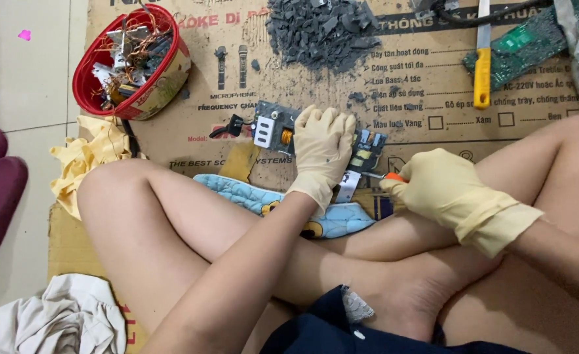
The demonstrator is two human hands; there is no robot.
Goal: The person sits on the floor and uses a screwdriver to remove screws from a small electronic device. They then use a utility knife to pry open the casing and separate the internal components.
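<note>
My left hand point(321, 152), in a cream rubber glove, presses down on a grey circuit board point(273, 130) with a white part and a copper coil, lying on flattened cardboard point(407, 92). My right hand point(448, 189), also gloved, grips an orange-handled tool point(391, 177) whose tip points at the board's right end point(370, 147). My crossed bare legs fill the lower half of the view.
A red bowl point(86, 72) of copper wire and scrap sits at the upper left. A heap of grey plastic fragments point(322, 29) lies at the top. A yellow-handled knife point(482, 69) and green circuit board point(532, 39) lie upper right. Yellow cloth point(83, 160), blue padded cloth point(237, 191).
</note>
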